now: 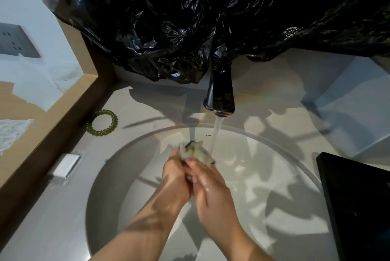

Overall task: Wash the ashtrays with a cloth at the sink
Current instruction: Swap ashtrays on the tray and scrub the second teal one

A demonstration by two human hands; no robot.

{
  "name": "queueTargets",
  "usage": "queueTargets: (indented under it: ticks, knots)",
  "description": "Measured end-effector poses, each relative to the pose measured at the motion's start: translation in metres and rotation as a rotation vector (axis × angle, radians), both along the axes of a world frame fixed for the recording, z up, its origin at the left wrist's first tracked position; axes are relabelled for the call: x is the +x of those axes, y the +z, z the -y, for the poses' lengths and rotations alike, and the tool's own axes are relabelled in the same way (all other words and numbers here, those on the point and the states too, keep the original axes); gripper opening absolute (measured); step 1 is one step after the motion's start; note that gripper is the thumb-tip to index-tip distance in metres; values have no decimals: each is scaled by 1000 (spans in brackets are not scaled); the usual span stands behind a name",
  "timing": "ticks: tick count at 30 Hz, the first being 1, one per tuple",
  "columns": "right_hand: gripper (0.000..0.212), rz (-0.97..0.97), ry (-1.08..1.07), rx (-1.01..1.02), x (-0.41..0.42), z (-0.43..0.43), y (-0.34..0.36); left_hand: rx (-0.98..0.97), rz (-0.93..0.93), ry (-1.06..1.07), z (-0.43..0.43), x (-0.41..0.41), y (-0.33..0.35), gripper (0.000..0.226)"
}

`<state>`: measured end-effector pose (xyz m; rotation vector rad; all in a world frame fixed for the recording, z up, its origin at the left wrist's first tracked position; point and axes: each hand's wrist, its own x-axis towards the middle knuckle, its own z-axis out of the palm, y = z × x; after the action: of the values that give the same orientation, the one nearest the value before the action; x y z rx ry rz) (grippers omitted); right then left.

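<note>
Both left grip (175,174) and right grip (209,189) clutch the cloth (197,152), apparently pointing toward faucet (221,92).

Glossy, crinkled black plastic (190,18) fills twelve o'clock. The faucet (222,89) is mottled bronze-black. The sink (263,187) is white, the surface (52,218) pale grey. An olive-green spiral hair tie (115,120) lies at ten o'clock, a black tray (358,197) at four. The cloth (198,152) is off-white with teal and yellow patches.

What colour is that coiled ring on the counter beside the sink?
The coiled ring is olive green; head view.
</note>
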<state>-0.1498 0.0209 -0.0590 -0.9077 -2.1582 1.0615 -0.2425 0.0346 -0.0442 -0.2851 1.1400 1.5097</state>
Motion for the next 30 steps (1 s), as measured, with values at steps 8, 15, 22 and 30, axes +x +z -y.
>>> queueTargets:
  ticks: [8,15,22,30]
  knots:
    - [44,140,-232,259,-2,-45,3,148,19,-40,5,11,-3,25]
    - [51,239,-104,138,21,-24,-18,167,8,-103,6,7,13,31]
    - [35,122,-204,-171,-11,-39,4,168,-317,-328,8,13,-3,30]
    - [40,-248,-274,-958,11,-80,20,115,-327,-334,5,4,5,33]
